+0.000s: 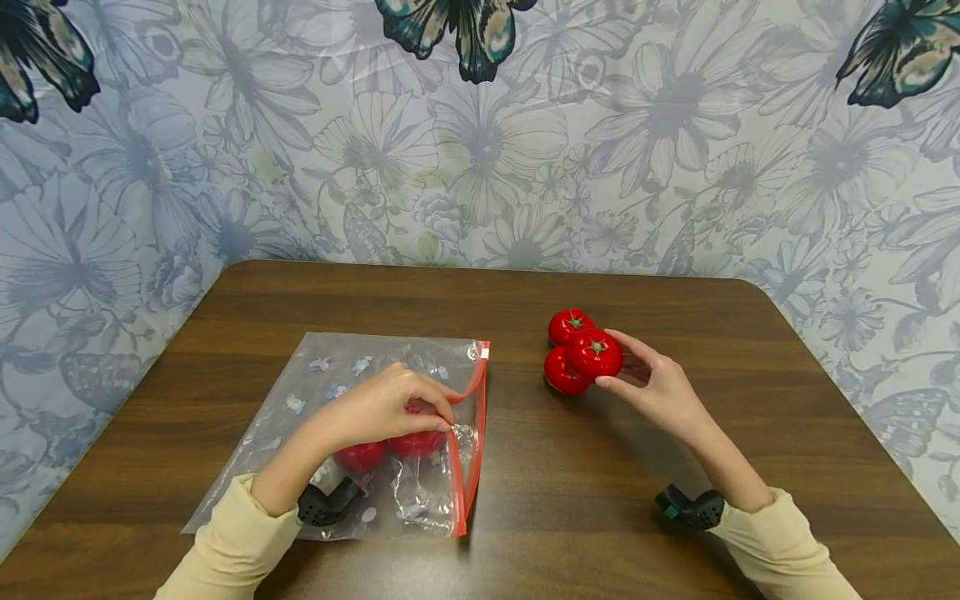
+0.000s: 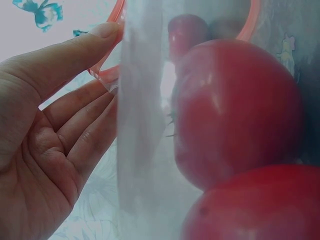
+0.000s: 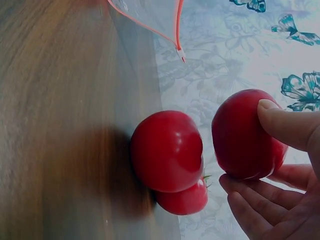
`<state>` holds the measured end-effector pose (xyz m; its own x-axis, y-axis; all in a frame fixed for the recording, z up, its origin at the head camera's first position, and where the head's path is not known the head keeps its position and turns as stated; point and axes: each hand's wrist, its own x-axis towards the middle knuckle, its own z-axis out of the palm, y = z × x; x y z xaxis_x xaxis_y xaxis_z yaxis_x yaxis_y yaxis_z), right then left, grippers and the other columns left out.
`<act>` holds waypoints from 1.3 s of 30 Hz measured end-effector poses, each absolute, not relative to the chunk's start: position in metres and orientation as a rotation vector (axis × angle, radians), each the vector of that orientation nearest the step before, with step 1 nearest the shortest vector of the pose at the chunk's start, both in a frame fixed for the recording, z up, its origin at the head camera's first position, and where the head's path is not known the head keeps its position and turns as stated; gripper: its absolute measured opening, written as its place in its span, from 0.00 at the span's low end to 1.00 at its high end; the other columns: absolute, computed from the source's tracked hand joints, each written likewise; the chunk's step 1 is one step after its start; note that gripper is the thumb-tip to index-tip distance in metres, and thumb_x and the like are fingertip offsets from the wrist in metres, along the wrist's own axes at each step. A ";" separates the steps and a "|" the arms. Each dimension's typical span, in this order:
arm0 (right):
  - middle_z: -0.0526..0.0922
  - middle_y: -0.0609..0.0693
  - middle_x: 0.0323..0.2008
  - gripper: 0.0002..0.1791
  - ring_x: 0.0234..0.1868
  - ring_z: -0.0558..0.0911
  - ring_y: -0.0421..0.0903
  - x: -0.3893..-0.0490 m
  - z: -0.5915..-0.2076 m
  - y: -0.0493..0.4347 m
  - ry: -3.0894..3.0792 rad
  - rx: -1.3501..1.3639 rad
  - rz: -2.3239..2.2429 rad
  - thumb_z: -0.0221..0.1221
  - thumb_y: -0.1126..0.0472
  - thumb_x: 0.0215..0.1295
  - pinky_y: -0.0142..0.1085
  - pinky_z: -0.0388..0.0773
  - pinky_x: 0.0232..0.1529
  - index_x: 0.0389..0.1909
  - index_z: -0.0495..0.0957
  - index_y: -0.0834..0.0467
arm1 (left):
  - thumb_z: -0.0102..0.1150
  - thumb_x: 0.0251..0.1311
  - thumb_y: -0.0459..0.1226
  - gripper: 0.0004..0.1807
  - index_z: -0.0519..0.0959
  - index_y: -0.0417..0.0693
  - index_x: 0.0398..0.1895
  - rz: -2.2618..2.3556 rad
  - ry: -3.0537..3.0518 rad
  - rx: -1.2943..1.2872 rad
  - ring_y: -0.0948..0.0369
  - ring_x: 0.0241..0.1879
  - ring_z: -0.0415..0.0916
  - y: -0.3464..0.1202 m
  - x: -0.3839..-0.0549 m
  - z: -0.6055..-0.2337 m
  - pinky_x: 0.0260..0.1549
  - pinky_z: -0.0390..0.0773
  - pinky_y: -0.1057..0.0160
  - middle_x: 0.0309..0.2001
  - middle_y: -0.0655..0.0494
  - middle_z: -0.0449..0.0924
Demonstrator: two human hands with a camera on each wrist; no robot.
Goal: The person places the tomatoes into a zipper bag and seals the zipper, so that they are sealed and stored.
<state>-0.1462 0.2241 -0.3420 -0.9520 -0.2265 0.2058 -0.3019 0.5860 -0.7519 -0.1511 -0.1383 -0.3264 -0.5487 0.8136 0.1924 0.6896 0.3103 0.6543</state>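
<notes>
My left hand (image 1: 397, 407) pinches the red-edged mouth (image 2: 107, 75) of a clear zip bag (image 1: 300, 417) and lifts that edge so the opening gapes. Inside the bag lie red tomatoes (image 2: 240, 110), partly covered by the hand in the head view. To the right, my right hand (image 1: 660, 387) grips a tomato (image 3: 247, 135) between thumb and fingers. The right wrist view shows it raised off the table, apart from two more tomatoes (image 3: 167, 150) that rest on the wood. In the head view it overlaps these two, its green stem end facing up.
The brown wooden table (image 1: 570, 517) has a rounded far edge, with a flower-and-butterfly patterned wall covering (image 1: 525, 167) behind it. A white slider (image 1: 484, 353) sits at the far end of the bag's red zip. Black devices (image 1: 690, 507) are worn on both wrists.
</notes>
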 end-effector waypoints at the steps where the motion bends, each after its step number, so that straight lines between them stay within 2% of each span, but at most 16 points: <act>1: 0.77 0.62 0.50 0.36 0.48 0.78 0.56 -0.146 -0.343 0.223 -2.719 0.458 1.315 0.68 0.62 0.54 0.47 0.74 0.47 0.64 0.65 0.64 | 0.66 0.55 0.34 0.02 0.85 0.47 0.31 1.057 2.399 1.394 0.58 0.46 0.79 -0.138 -0.151 -0.327 0.38 0.77 0.67 0.45 0.49 0.81; 12: 0.75 0.59 0.54 0.36 0.48 0.78 0.53 -0.143 -0.346 0.210 -2.735 0.521 1.364 0.68 0.61 0.54 0.46 0.74 0.48 0.64 0.66 0.60 | 0.67 0.53 0.34 0.02 0.85 0.49 0.31 1.068 2.397 1.326 0.59 0.45 0.79 -0.138 -0.148 -0.325 0.34 0.77 0.68 0.45 0.48 0.81; 23: 0.76 0.57 0.53 0.34 0.46 0.80 0.50 -0.140 -0.354 0.195 -2.719 0.605 1.420 0.69 0.63 0.53 0.45 0.74 0.49 0.62 0.69 0.60 | 0.66 0.54 0.34 0.02 0.85 0.46 0.31 1.071 2.396 1.359 0.58 0.45 0.79 -0.138 -0.148 -0.325 0.35 0.78 0.66 0.45 0.49 0.81; 31: 0.77 0.55 0.52 0.35 0.45 0.80 0.48 -0.137 -0.363 0.181 -2.734 0.648 1.489 0.70 0.62 0.52 0.39 0.77 0.45 0.62 0.69 0.60 | 0.66 0.54 0.34 0.03 0.85 0.46 0.32 1.062 2.395 1.370 0.66 0.43 0.78 -0.138 -0.148 -0.324 0.36 0.77 0.68 0.46 0.49 0.81; 39: 0.76 0.55 0.53 0.35 0.47 0.79 0.50 -0.134 -0.370 0.162 -2.763 0.715 1.549 0.69 0.60 0.52 0.39 0.77 0.45 0.62 0.69 0.59 | 0.67 0.54 0.34 0.04 0.85 0.46 0.32 1.059 2.393 1.368 0.65 0.43 0.78 -0.137 -0.148 -0.325 0.36 0.77 0.67 0.46 0.48 0.81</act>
